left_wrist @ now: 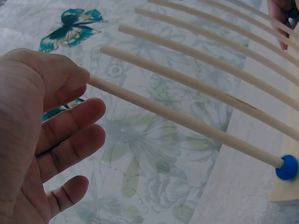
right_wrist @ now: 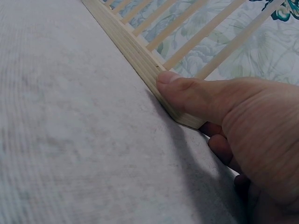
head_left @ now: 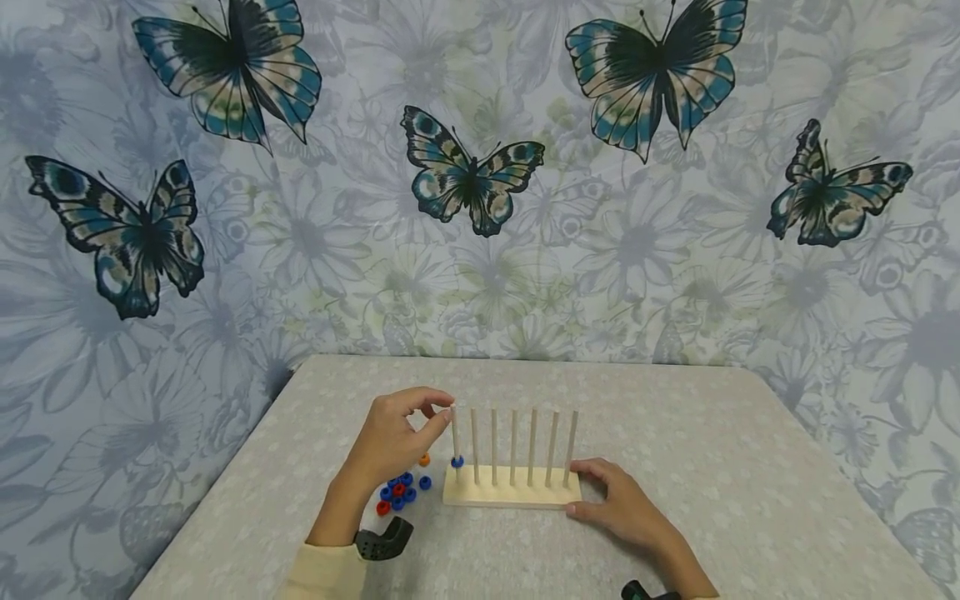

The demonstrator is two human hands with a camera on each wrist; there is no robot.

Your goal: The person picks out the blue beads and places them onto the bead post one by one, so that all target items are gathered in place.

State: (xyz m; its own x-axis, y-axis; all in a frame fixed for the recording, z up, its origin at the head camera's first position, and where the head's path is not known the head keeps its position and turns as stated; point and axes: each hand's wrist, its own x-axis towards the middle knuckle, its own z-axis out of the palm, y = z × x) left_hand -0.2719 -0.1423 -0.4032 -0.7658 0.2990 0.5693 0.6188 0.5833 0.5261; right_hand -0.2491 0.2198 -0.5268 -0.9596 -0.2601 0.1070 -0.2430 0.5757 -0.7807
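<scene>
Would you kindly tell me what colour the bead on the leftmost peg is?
The bead is blue, which shows best in the left wrist view.

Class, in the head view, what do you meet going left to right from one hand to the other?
Left hand → leftmost peg with blue bead → six bare pegs → right hand.

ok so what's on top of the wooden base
Seven upright pegs stand on the wooden base, with one blue bead low on the leftmost peg. The right hand covers parts of its right end, so the wood under those fingers can't be seen.
</scene>
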